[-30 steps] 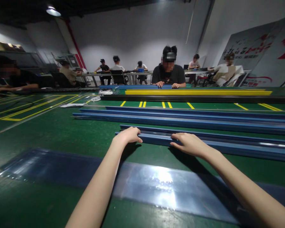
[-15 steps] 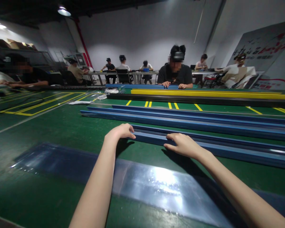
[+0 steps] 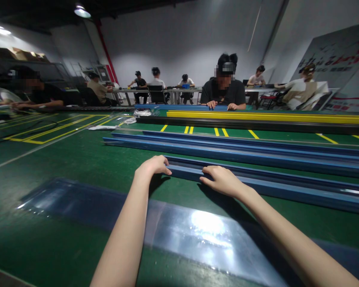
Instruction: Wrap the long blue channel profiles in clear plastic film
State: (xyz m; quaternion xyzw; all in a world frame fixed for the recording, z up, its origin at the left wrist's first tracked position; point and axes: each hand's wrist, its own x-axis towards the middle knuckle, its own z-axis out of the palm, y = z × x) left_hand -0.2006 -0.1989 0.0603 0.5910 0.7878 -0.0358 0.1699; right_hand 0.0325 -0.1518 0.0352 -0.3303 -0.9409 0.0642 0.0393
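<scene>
A long blue channel-shaped profile lies across the green table, running from the middle to the right edge. My left hand is closed around its left end, fingers over the far side and thumb at the near face. Farther right along the same profile, my right hand grips it, with the fingertips over the top edge and the thumb on the near wall. Closer to me, a flat clear plastic sleeve stretches under my forearms. Behind the held piece lie more blue profiles, roughly parallel to it.
A yellow strip and a black bar lie farther back. Crumpled clear plastic and a white strip rest left of them. A co-worker sits opposite, hands on another blue profile; several people sit beyond.
My right hand has slid a little left along the blue profile, nearer to my left hand. The left hand keeps its place at the end. The view has shifted slightly.
</scene>
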